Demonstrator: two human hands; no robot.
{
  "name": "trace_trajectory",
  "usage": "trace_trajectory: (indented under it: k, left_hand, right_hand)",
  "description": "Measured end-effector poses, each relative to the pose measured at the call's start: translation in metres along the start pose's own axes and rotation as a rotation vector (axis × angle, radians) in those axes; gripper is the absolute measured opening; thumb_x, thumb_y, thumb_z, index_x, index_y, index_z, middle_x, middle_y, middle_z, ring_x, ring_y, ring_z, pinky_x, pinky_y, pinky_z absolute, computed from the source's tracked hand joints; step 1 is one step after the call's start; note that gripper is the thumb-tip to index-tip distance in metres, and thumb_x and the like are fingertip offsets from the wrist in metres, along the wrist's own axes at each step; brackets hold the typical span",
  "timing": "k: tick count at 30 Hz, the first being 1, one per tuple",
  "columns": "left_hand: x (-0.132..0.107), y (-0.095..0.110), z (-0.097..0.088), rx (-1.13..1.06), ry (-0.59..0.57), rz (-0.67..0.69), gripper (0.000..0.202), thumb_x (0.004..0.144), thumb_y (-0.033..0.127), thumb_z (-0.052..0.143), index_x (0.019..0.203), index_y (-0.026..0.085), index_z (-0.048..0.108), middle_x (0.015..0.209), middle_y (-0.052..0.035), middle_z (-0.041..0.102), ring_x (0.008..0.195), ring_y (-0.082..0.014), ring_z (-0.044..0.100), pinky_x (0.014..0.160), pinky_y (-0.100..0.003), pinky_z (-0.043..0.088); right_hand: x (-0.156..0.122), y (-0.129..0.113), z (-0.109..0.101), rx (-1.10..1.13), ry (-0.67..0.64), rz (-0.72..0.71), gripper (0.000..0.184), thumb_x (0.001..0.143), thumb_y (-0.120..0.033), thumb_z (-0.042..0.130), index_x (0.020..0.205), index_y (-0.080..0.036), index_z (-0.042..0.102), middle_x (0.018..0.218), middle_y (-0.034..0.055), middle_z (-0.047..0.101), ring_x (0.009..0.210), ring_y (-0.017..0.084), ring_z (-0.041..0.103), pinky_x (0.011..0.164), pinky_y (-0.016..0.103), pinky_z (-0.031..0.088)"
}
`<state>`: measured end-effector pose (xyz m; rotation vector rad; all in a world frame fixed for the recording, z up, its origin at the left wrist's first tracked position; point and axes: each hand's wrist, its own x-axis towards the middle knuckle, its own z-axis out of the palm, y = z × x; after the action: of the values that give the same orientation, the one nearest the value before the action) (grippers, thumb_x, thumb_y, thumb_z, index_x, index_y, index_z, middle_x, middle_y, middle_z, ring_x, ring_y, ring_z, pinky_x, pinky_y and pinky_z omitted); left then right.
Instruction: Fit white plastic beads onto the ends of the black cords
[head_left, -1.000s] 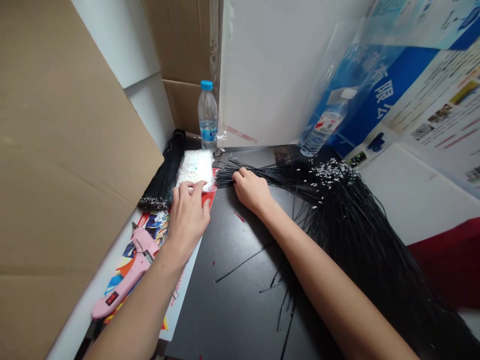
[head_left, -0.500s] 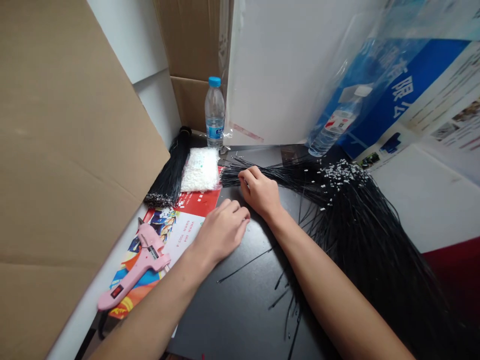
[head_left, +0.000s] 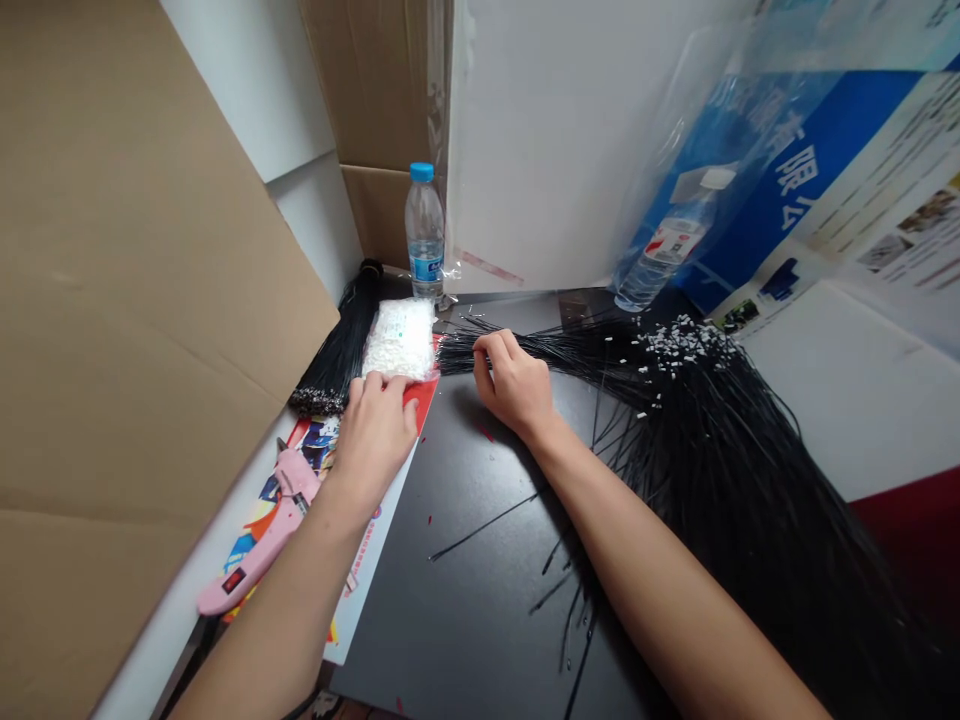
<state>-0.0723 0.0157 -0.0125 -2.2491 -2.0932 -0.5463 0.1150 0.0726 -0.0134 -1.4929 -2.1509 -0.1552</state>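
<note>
My left hand (head_left: 375,430) rests with its fingers on the lower edge of a clear bag of small white pieces (head_left: 399,340), and anything pinched there is hidden. My right hand (head_left: 511,383) closes over a bundle of thin black wires (head_left: 570,350), which fans out to the right into a large spreading mass (head_left: 720,460). Small white pieces (head_left: 686,345) sit along those wires. Another black wire bundle (head_left: 337,348) lies left of the bag. A pink hot glue gun (head_left: 262,535) lies partly hidden under my left forearm.
A black tabletop (head_left: 465,610) has loose wires and red bits on it. A colourful printed sheet (head_left: 360,590) lies under the bag. A water bottle (head_left: 425,232) stands behind the bag. Large cardboard (head_left: 150,250) walls the left; a plastic-wrapped bottle (head_left: 664,250) and blue poster (head_left: 795,170) stand behind.
My left hand has moved back left and up from the bare tabletop to the bag's lower edge, now covering part of the glue gun. My right hand stays on the wire bundle.
</note>
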Motion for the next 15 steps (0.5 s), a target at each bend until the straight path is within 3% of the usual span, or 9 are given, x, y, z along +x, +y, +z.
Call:
trace_trajectory:
  k: [4,10,15]
  left_hand:
    - [-0.001,0.0012,0.0054,-0.007,0.032,0.009,0.037,0.094,0.023,0.044,0.121,0.013,0.067,0.107,-0.0171,0.063,0.101,-0.0317,0.054,0.096,-0.051,0.048]
    - [-0.0016,0.0014,0.0068,-0.041,0.063,-0.008,0.043,0.093,0.023,0.045,0.133,0.011,0.057,0.134,-0.0205,0.056,0.113,-0.035,0.054,0.102,-0.052,0.045]
    - [-0.0003,0.003,0.0054,-0.045,0.018,0.007,0.049,0.094,0.02,0.044,0.142,0.008,0.049,0.146,-0.0209,0.052,0.118,-0.0359,0.052,0.105,-0.052,0.043]
  right_hand:
    - [-0.0008,-0.0013,-0.0024,0.016,-0.041,0.001,0.036,0.105,-0.028,0.028,0.114,-0.019,0.062,0.113,0.0068,0.067,0.087,0.013,0.059,0.053,0.027,0.024]
    - [-0.0016,-0.0039,-0.0061,0.023,-0.08,0.011,0.037,0.105,-0.028,0.026,0.115,-0.019,0.061,0.115,0.0069,0.066,0.09,0.014,0.06,0.054,0.027,0.023]
    - [-0.0016,-0.0042,-0.0047,0.035,-0.089,0.005,0.035,0.105,-0.03,0.028,0.115,-0.02,0.06,0.116,0.0058,0.065,0.089,0.014,0.06,0.054,0.028,0.023]
